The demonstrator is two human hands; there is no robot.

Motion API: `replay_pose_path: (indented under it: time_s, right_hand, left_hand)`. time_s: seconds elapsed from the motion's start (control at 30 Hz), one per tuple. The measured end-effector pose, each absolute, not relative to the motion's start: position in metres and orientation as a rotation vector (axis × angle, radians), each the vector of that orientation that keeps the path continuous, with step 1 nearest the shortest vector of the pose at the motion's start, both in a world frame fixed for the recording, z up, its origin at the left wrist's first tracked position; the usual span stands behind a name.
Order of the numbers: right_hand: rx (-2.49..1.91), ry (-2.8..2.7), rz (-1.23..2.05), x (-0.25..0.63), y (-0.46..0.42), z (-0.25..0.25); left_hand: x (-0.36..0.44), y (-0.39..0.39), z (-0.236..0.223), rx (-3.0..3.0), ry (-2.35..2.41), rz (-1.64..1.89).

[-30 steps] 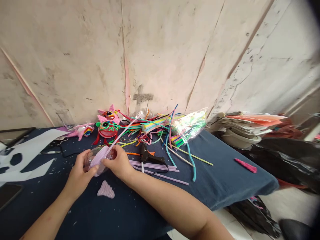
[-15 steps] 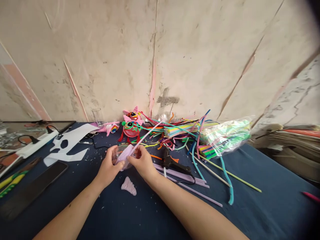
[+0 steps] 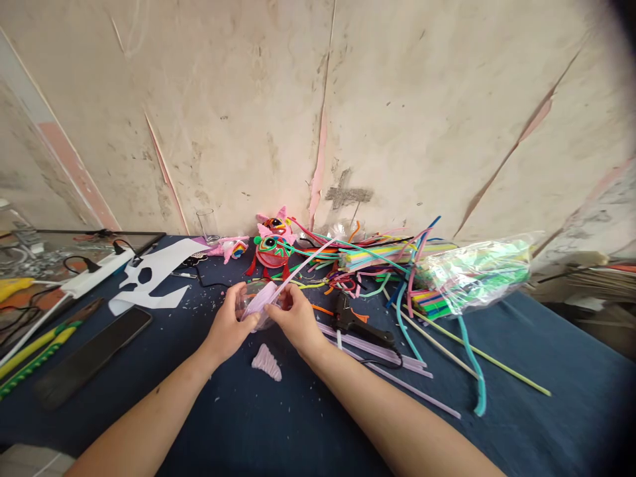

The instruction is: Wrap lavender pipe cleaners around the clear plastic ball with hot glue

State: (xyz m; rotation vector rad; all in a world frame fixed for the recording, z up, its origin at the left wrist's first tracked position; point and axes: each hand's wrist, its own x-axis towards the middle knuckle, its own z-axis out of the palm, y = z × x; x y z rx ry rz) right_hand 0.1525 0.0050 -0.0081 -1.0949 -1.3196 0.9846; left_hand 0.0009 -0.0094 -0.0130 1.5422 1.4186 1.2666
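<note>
A clear plastic ball (image 3: 242, 303) is held between my two hands above the table. Across its near face lies a patch of lilac pipe cleaners (image 3: 260, 300), with one long end sticking up to the right. My left hand (image 3: 229, 329) is closed round the ball's left side, its thumb at the patch's lower edge. At the right side, my right hand (image 3: 297, 320) pinches the lilac pipe cleaner against the ball; some of its fingers are hidden behind. Just below the hands, a lilac triangular pipe-cleaner piece (image 3: 267, 362) lies on the dark blue cloth.
Right of my hands are a black glue gun (image 3: 365, 326) and loose lilac pipe cleaners (image 3: 422, 391). A bagged bundle (image 3: 477, 271) lies further right. Behind stand decorated red balls (image 3: 273, 252). At left are a phone (image 3: 94, 358), cut white paper (image 3: 166, 268) and a power strip (image 3: 99, 271).
The whole scene has shifted rightward in view as the camera turned slightly left. My hands keep nearly the same hold on the ball and the lilac pipe cleaners.
</note>
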Motion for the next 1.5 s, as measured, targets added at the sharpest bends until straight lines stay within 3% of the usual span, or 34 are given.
replay_pose_path:
  time_s: [0.57, 0.83, 0.93, 1.13, 1.5]
  right_hand:
    - [-1.088, -1.275, 1.01, 0.153, 0.001, -0.004]
    - [-0.949, -1.011, 1.246, 0.158, 0.007, -0.006]
    - [-1.027, -1.041, 1.001, 0.165, 0.01, -0.008]
    - [-0.941, -1.685, 0.219, 0.182, 0.013, -0.004]
    - [-1.066, -1.787, 0.31, 0.176, 0.02, -0.018]
  left_hand:
    - [0.003, -0.01, -0.013, 1.533, 1.45, 1.268]
    - [0.002, -0.009, -0.01, 1.477, 1.481, 1.258]
    - [0.0, -0.009, -0.011, 1.484, 1.472, 1.256]
    - [-0.002, -0.007, -0.012, 1.467, 1.425, 1.253]
    - [-0.004, -0.005, -0.017, 1.471, 1.396, 1.27]
